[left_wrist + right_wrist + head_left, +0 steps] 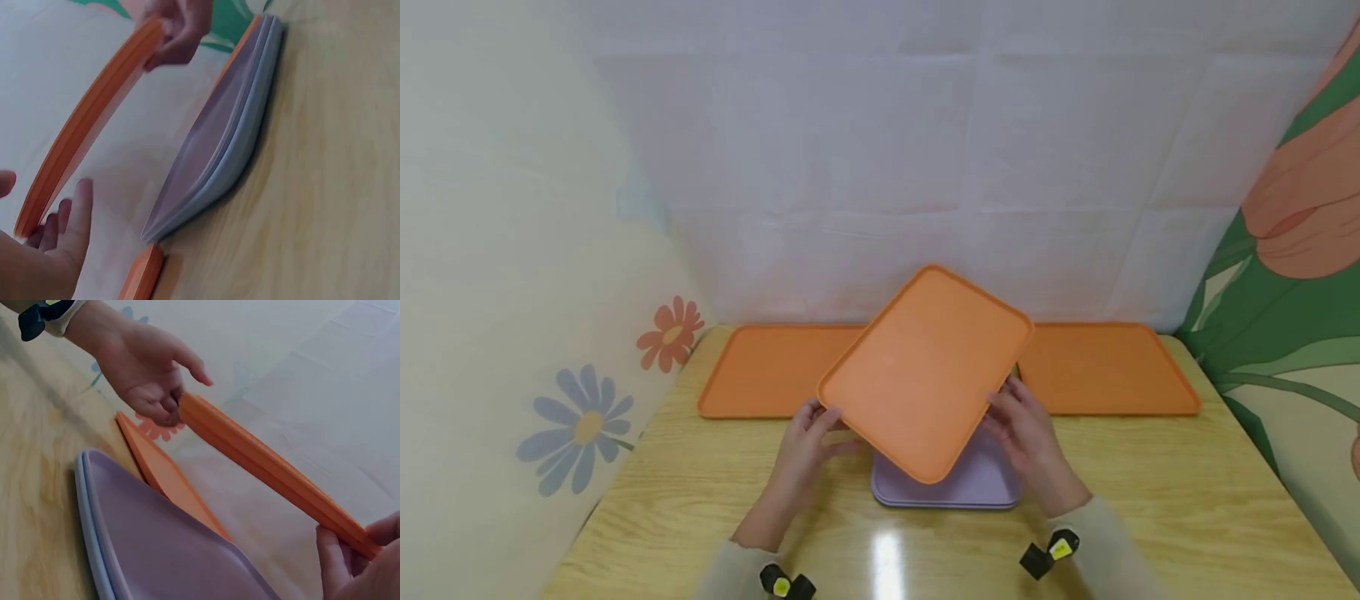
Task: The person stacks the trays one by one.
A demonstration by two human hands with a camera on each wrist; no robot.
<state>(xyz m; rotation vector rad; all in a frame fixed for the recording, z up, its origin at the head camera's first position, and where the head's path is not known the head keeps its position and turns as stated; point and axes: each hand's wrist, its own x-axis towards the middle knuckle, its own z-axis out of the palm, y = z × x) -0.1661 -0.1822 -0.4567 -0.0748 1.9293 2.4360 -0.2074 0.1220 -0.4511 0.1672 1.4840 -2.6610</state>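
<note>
Both hands hold up an orange tray [925, 375] above the table, turned at an angle with its flat inner face toward the head camera. My left hand [805, 450] grips its left corner, fingers beneath and thumb near the rim. On the opposite side, my right hand [1026, 433] pinches the right edge, with the thumb on one face and fingers on the other, as the right wrist view shows. Beneath the raised tray sits a stack of trays, a purple tray [977, 479] on top with a bluish tray [250, 144] under it; the orange tray partly covers them in the head view.
An orange tray [775, 371] lies at the table's back left, and another orange tray [1108, 367] at the back right. The wooden table [685, 500] meets a white sheet [850, 150] behind. Flower-patterned walls stand on both sides.
</note>
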